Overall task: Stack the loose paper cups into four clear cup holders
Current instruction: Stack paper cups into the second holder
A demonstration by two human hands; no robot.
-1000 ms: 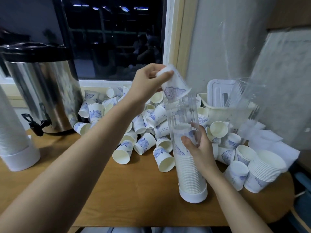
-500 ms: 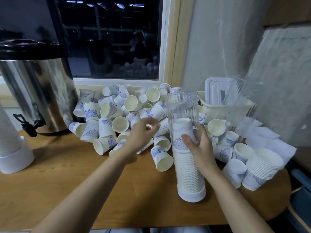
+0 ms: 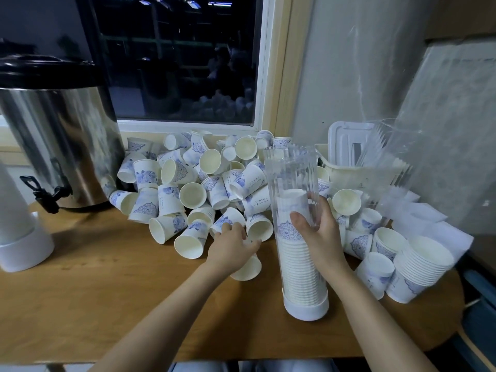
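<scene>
Head view. Holder (image 3: 291,178): upright on worktop (image 3: 80,285), about half filled. Right hand (image 3: 320,234) wraps it, likely steadying it for loading. Left hand (image 3: 232,247): fingers curled over one cup (image 3: 248,268) at the edge of the pile (image 3: 193,183), the nearest pick.

A single wide-angle camera rides on the person's head, facing forward and tilted down over the counter (image 3: 80,304). It sits close, so both forearms (image 3: 166,312) reach in from the bottom edge. Straight ahead stands the dark window (image 3: 174,63), and the wall (image 3: 349,76) fills the right side.
</scene>
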